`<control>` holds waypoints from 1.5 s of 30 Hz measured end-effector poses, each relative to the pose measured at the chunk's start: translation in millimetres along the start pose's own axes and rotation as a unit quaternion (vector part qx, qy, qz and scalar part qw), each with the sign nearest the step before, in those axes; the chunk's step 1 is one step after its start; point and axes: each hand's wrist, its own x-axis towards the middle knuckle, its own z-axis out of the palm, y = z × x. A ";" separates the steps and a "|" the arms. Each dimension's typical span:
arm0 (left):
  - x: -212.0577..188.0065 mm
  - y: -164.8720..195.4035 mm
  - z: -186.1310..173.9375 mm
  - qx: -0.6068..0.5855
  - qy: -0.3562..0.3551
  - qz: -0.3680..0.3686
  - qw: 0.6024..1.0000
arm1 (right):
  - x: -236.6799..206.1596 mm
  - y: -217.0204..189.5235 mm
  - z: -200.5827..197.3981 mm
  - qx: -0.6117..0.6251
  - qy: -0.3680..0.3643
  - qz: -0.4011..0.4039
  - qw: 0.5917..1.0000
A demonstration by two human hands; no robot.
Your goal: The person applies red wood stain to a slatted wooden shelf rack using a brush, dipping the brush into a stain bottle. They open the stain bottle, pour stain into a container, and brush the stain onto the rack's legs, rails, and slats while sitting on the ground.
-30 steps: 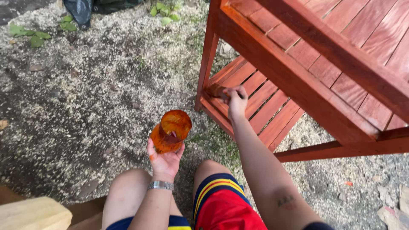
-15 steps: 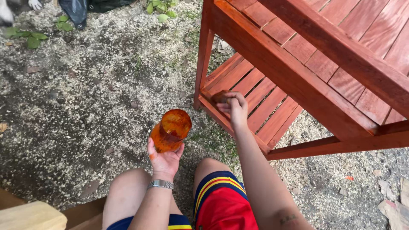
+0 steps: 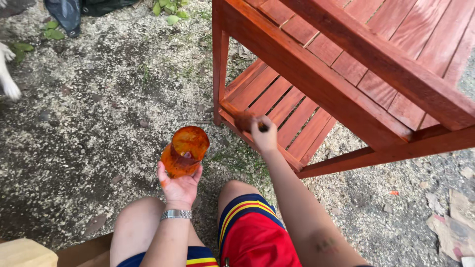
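Note:
My left hand (image 3: 179, 187) holds an orange translucent cup (image 3: 184, 151), stained with reddish liquid, tilted above my knees. My right hand (image 3: 263, 137) grips a small brush or pad (image 3: 245, 121) soaked in red-brown stain and presses it on the front rail of the lower slatted shelf (image 3: 277, 106) of a red-brown wooden bench or table (image 3: 346, 64). A metal watch (image 3: 176, 214) sits on my left wrist. I sit low, in red and blue shorts (image 3: 252, 232).
Gravel and sawdust ground (image 3: 99, 123) stretches left. A black bag (image 3: 74, 10) and green leaves (image 3: 168, 7) lie at the top. A white animal paw (image 3: 7, 74) shows at the left edge. A pale wood block (image 3: 24, 253) sits at bottom left. Flat stones (image 3: 452, 225) lie right.
My right hand slid a little leftward along the shelf's front rail with the brush. The cup in my left hand stayed roughly where it was.

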 end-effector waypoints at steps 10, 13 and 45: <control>-0.5 -0.7 6.9 -0.009 -0.034 -0.026 0.999 | -39.5 -29.0 -73.1 -0.129 0.001 0.069 0.989; -6.9 -0.1 5.7 -0.007 -0.018 -0.025 1.000 | -11.5 -46.7 -16.5 -0.049 -0.025 -0.054 0.997; -17.2 -6.4 -8.4 0.031 -0.064 -0.017 0.997 | -103.5 -45.8 -63.9 -0.422 -0.010 0.102 0.901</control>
